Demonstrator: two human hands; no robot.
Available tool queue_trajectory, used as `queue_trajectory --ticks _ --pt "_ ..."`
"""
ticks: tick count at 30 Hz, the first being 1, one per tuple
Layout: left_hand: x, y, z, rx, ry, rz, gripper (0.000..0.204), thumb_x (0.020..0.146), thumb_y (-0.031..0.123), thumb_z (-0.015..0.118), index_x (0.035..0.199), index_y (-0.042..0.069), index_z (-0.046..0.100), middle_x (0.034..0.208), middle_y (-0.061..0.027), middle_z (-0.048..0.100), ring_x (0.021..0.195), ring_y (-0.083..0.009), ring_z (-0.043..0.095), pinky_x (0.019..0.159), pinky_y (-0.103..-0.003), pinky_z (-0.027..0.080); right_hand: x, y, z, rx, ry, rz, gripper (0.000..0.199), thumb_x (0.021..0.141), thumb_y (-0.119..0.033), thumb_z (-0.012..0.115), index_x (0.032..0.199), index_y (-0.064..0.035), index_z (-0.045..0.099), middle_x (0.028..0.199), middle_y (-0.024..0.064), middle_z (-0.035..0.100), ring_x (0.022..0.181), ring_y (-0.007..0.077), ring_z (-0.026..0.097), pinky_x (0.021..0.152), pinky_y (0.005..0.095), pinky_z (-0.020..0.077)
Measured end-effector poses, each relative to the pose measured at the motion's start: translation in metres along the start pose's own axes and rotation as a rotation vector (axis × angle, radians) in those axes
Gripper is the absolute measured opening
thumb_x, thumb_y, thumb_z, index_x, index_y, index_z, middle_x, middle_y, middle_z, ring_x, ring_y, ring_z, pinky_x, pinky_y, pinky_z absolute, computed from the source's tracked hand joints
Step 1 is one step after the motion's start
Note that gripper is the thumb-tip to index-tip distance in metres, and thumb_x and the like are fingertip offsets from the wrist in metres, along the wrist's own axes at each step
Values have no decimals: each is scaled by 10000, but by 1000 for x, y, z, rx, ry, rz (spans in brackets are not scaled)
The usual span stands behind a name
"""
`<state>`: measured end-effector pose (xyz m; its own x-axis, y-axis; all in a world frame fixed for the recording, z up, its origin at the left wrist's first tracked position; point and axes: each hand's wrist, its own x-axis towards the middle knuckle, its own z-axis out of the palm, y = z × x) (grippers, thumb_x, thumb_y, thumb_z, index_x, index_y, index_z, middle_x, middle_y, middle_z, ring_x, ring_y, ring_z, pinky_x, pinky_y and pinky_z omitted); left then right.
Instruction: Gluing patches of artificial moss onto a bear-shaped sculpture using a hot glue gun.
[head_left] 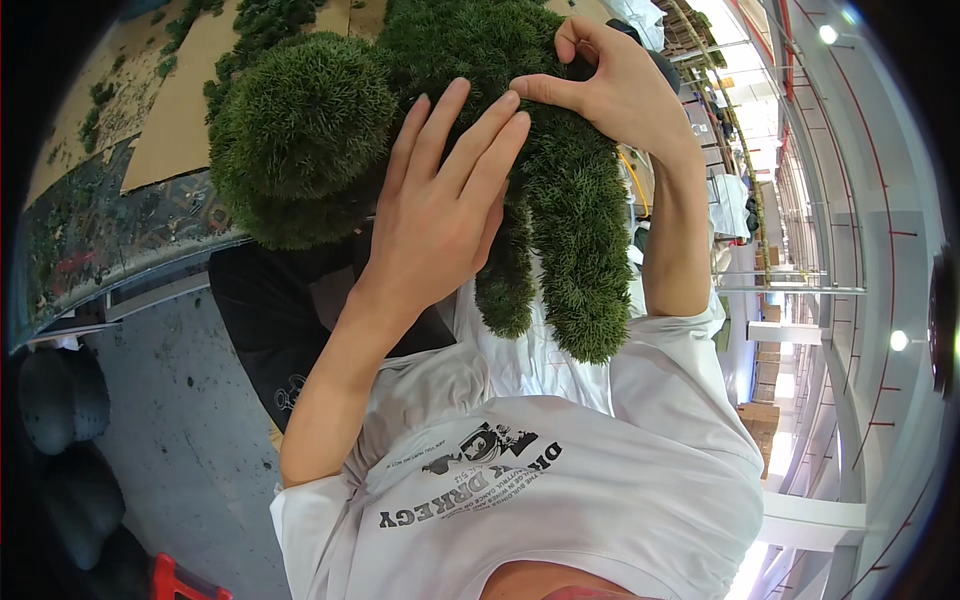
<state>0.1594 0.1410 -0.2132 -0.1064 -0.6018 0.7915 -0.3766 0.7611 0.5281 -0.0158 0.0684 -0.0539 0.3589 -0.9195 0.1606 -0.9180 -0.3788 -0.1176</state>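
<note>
A bushy dark-green artificial-grass topiary figure (580,240) rests against my lap and chest, with a round ball (310,115) at its left and two long limbs hanging toward me. My left hand (440,200) lies over its middle with fingers stretched out and pressed lightly into the tufts. At the upper right, my right hand (625,95) curves round the figure's edge, its thumb pointing left to my left fingertips and its forefinger bent. The other right fingers are hidden behind it. No tool shows in either hand.
A worn worktable (130,230) with cardboard sheets (165,125) and loose green scraps stands at the far left. Dark rounded objects (65,400) and a red plastic piece (185,580) are on the grey floor (190,400). Cardboard boxes (760,425) stand at the right.
</note>
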Motion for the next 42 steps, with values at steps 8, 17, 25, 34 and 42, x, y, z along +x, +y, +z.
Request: queue_trajectory --ticks 8,17,25,34,42 --pt "-2 -1 14 165 42 -26 653 888 95 698 1504 49 488 1482 -83 559 1430 -389 437 1201 -592 324 1 1 1 39 -21 -12 453 822 -347 880 874 -72 524 730 -57 411 666 80 354 586 267 306" --pt "-4 14 25 241 29 -159 579 944 251 697 1483 104 546 1533 -35 514 1480 -352 371 1221 -581 283 3 -29 -11 26 -49 134 523 778 -362 875 819 -60 449 742 32 408 685 162 397 603 337 358" --pt "-5 3 13 183 31 -61 432 916 215 718 1337 130 671 1512 -32 526 1457 -356 393 1211 -579 313 1 -29 -10 19 -40 124 503 781 -359 870 815 -57 469 721 35 418 676 162 411 600 339 365" --pt "9 -2 -4 177 -59 96 379 902 159 704 1267 55 696 1511 -40 530 1449 -359 404 1210 -563 331 1 -22 -7 19 -14 82 497 784 -355 863 812 -50 471 701 42 439 658 167 434 593 339 381" --pt "8 -11 -5 116 -112 86 431 884 111 724 1308 61 666 1492 -7 561 1475 -355 392 1229 -558 310 1 -26 -6 10 -2 32 499 799 -386 849 816 -46 483 698 45 445 660 164 436 595 342 379"
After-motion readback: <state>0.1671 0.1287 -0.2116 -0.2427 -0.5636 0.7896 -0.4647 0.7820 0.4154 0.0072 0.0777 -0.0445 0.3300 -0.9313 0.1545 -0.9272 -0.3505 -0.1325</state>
